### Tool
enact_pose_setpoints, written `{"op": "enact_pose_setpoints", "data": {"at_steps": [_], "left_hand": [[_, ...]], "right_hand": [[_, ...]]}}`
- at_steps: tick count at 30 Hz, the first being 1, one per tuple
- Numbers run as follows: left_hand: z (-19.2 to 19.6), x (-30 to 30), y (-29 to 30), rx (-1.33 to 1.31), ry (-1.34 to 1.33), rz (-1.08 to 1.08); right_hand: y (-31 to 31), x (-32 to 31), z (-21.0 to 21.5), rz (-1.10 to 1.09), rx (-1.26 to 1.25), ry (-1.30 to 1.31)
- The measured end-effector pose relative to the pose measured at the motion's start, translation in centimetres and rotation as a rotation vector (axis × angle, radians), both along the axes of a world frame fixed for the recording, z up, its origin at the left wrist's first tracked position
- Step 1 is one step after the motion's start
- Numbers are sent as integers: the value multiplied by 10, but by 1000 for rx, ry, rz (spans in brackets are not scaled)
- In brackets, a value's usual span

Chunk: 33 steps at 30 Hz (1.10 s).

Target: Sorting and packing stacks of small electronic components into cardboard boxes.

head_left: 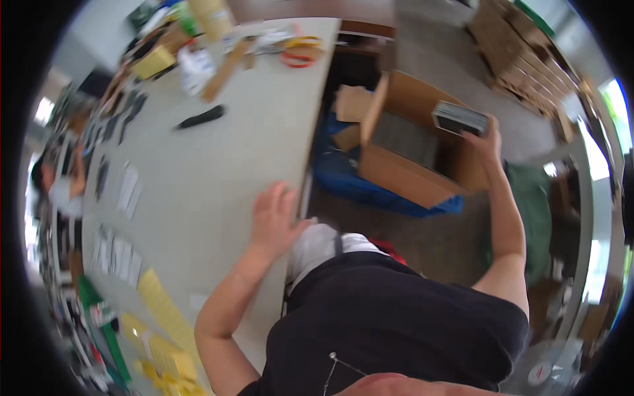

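My right hand [487, 140] is closed around one end of a stack of thin dark rectangular pieces with pale edges [459, 120]. It holds the stack above the right side of an open cardboard box [406, 173]. Inside the box lies a layer of grey flat pieces [404, 140]; what is under them is hidden. My left hand [274, 221] rests near the right edge of the pale table [218, 155], fingers stretched out and slightly blurred, with nothing in it.
A black-handled cutter [201, 117] lies on the table. Tape rolls [301, 51] and a white bag [196, 68] sit farther back. Yellow sheets [165, 313] lie at the near left. Blue plastic [340, 173] is under the box. Stacked cartons [522, 56] stand far right. Another person [63, 185] is at left.
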<state>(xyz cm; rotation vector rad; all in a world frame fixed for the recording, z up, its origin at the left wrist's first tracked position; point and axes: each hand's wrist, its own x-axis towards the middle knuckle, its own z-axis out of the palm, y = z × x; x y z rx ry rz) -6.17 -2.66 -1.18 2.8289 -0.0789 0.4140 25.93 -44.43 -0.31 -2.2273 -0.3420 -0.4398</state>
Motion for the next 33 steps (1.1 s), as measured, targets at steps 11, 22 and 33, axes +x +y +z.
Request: {"op": "enact_pose_setpoints", "data": {"at_steps": [11,22,33], "left_hand": [[9,-1,-9,55,79,-40],[15,2,-7,68,137,-20],[18,3,-12,78,174,6]], "right_hand": [[-56,30,-39,-31,-651,361],[-25,69,-127,1,-849,559],[-30,77,-207,-57,-676,552]]}}
